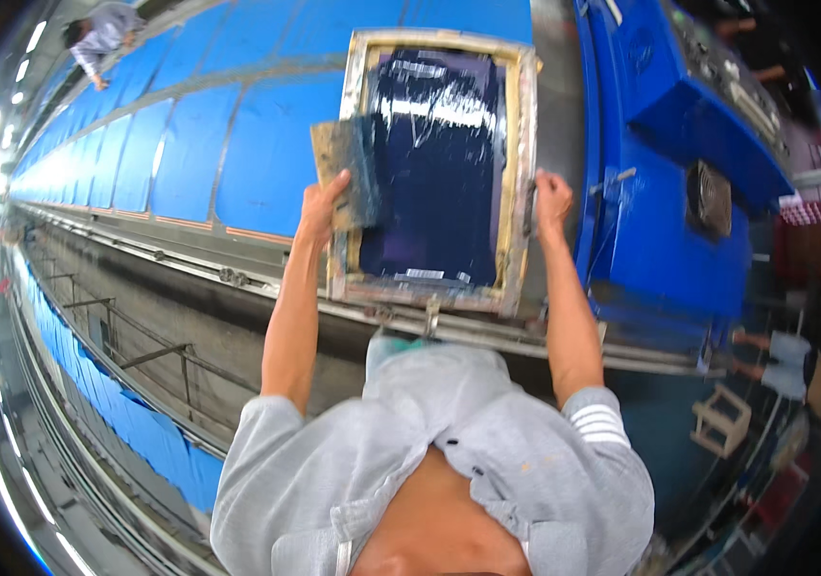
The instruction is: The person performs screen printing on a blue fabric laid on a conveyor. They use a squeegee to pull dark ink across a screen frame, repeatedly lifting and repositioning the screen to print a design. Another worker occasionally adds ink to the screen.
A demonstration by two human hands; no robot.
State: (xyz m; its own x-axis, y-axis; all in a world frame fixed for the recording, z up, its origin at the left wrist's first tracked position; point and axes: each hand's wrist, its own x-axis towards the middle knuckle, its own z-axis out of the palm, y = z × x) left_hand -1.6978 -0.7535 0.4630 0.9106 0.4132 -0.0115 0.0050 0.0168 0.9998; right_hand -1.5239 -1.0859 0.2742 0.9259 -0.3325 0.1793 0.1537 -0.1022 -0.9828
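Observation:
A framed printing screen lies in front of me on the long table, its mesh coated with glossy dark blue ink. My left hand is closed round a flat squeegee with a worn tan face and an ink-stained blue edge. The squeegee is over the frame's left side, its inked edge against the ink area. My right hand is closed on the right side of the screen's frame, around the middle of that side.
Blue fabric panels run along the table to the far left. A metal rail follows its near edge. A large blue machine stands at the right, a wooden stool lower right. Another person leans over the table's far side.

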